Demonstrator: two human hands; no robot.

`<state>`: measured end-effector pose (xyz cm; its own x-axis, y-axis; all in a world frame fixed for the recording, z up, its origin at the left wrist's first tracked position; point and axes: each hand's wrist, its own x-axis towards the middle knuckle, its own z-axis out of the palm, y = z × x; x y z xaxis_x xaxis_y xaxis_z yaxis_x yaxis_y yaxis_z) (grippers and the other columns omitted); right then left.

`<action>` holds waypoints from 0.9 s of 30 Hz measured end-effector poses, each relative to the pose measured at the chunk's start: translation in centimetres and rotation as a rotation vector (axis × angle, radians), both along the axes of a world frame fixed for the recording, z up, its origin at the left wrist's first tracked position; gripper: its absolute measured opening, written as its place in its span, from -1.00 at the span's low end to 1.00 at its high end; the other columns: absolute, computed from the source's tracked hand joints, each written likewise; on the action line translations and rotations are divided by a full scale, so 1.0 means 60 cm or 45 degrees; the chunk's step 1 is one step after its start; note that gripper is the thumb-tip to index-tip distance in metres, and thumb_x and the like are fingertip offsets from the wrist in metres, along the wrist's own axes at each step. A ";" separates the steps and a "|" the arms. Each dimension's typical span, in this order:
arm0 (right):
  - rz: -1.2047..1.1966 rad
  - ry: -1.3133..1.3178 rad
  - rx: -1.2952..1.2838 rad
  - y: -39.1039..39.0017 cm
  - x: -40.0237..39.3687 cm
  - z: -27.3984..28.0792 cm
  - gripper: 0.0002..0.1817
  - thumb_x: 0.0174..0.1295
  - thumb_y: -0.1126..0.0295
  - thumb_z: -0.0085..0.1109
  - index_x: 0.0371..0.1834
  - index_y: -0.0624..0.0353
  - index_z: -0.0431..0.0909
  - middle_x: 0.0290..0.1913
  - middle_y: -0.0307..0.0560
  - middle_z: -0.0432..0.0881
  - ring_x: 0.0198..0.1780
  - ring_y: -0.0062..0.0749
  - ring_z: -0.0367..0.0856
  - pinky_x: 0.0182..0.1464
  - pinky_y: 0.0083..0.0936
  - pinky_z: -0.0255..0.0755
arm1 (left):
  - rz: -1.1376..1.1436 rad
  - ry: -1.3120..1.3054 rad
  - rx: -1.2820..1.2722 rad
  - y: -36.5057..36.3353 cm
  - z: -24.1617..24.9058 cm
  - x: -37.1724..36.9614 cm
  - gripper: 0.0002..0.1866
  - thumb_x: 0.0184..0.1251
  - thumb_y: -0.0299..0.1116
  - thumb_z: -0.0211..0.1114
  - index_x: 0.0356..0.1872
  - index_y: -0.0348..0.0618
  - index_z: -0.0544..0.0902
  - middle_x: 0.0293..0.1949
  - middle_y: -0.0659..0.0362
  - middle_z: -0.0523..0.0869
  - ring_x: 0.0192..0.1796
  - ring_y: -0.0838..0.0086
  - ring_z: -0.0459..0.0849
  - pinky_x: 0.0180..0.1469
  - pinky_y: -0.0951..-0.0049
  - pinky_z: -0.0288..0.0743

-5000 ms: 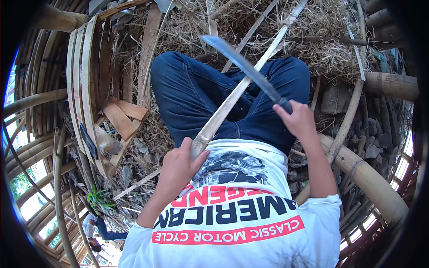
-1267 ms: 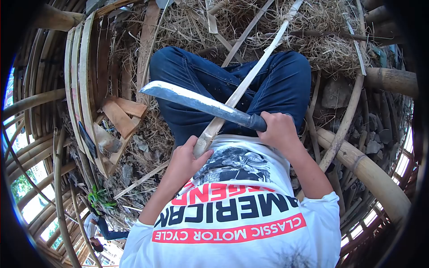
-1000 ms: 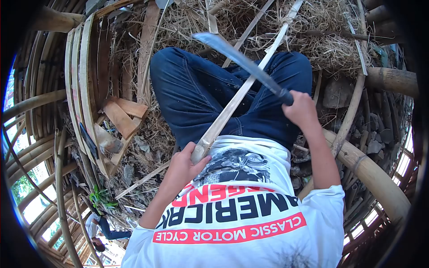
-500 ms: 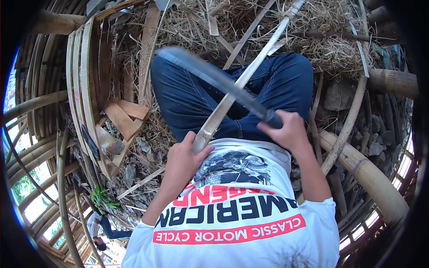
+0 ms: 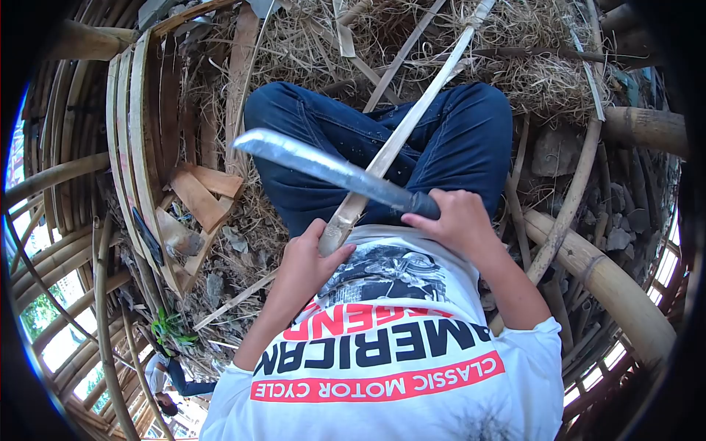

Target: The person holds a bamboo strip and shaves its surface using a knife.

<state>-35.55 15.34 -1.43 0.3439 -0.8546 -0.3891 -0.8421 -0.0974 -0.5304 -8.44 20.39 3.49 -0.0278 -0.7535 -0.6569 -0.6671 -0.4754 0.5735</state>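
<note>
Since half a second ago, the machete (image 5: 316,162) has swung lower across the bamboo strip (image 5: 408,125), nearer its close end, and its blade shows more sharply, though it is a little blurred. The right hand (image 5: 462,224) has drawn in closer to the strip; the left hand (image 5: 305,261) has hardly moved.

There is one machete and one held strip. The left hand's grip is closed around the strip's near end, thumb on one side and fingers on the other. The right hand's grip is wrapped about the machete's dark handle (image 5: 424,206), just right of the strip. The strip slants up from the left hand, over the lap of the blue jeans (image 5: 309,140).

Well left of the strip stand three long pale slats (image 5: 138,147); between these and the strip, two flat reddish wood pieces (image 5: 197,200) overlap. To its right a thick bamboo pole (image 5: 618,301) slants. One other person (image 5: 187,381) appears far to its lower left, too small to make out well.

The strip's far end is cut off at the top edge. The blade hides part of the strip, and whether they touch is hard to tell. The right hand covers most of the handle.
</note>
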 end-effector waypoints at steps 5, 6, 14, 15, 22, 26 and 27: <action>-0.068 0.089 -0.015 -0.031 -0.020 -0.012 -0.24 0.09 -0.40 0.23 -0.54 0.26 0.65 -0.56 0.18 0.66 -0.44 0.06 0.71 -0.33 -0.16 0.59 | -0.048 -0.074 -0.022 -0.001 0.011 0.000 -0.54 0.22 -0.12 0.51 -0.23 -0.31 0.51 -0.52 -0.20 0.67 -0.42 -0.07 0.72 -0.37 0.14 0.52; -0.041 0.104 -0.065 -0.033 -0.022 -0.015 -0.23 0.09 -0.41 0.23 -0.55 0.26 0.65 -0.57 0.16 0.66 -0.45 0.04 0.71 -0.34 -0.17 0.59 | -0.078 -0.095 -0.033 -0.001 0.011 -0.001 -0.54 0.22 -0.12 0.51 -0.22 -0.31 0.51 -0.51 -0.21 0.67 -0.41 -0.08 0.73 -0.36 0.13 0.53; 0.009 0.130 -0.142 -0.046 -0.023 -0.029 -0.23 0.05 -0.43 0.25 -0.56 0.22 0.65 -0.60 0.10 0.65 -0.49 0.00 0.71 -0.36 -0.18 0.59 | -0.031 -0.131 -0.056 0.005 0.007 0.004 -0.57 0.21 -0.17 0.52 -0.22 -0.30 0.53 -0.50 -0.16 0.69 -0.45 0.09 0.70 -0.39 0.23 0.52; 0.012 0.131 -0.162 -0.046 -0.023 -0.030 -0.23 0.04 -0.44 0.25 -0.56 0.22 0.65 -0.60 0.10 0.65 -0.49 0.00 0.70 -0.36 -0.19 0.59 | -0.011 -0.148 -0.085 0.007 0.005 0.004 -0.59 0.18 -0.20 0.55 -0.22 -0.29 0.56 -0.49 -0.08 0.69 -0.52 0.29 0.66 -0.42 0.34 0.48; -0.049 0.178 -0.130 -0.061 -0.032 -0.033 -0.24 0.07 -0.44 0.23 -0.54 0.20 0.65 -0.54 0.14 0.67 -0.41 0.09 0.72 -0.28 -0.09 0.60 | -0.056 -0.122 -0.027 0.001 0.021 0.008 -0.57 0.25 -0.16 0.49 -0.22 -0.32 0.50 -0.51 -0.21 0.68 -0.42 -0.06 0.74 -0.38 0.15 0.56; -0.265 0.228 0.056 -0.118 -0.088 -0.036 -0.29 0.11 -0.38 0.24 -0.47 0.19 0.70 -0.48 0.18 0.70 -0.32 0.15 0.72 -0.18 -0.06 0.59 | -0.036 -0.091 0.025 0.016 0.031 0.017 -0.58 0.25 -0.19 0.50 -0.23 -0.33 0.50 -0.52 -0.21 0.67 -0.44 -0.03 0.74 -0.39 0.18 0.54; -0.260 0.238 0.050 -0.128 -0.102 -0.041 -0.30 0.12 -0.36 0.24 -0.47 0.21 0.70 -0.47 0.18 0.70 -0.32 0.15 0.72 -0.17 -0.06 0.59 | -0.025 -0.083 0.034 0.018 0.030 0.016 -0.58 0.25 -0.20 0.50 -0.24 -0.34 0.50 -0.52 -0.21 0.67 -0.44 -0.02 0.74 -0.40 0.18 0.54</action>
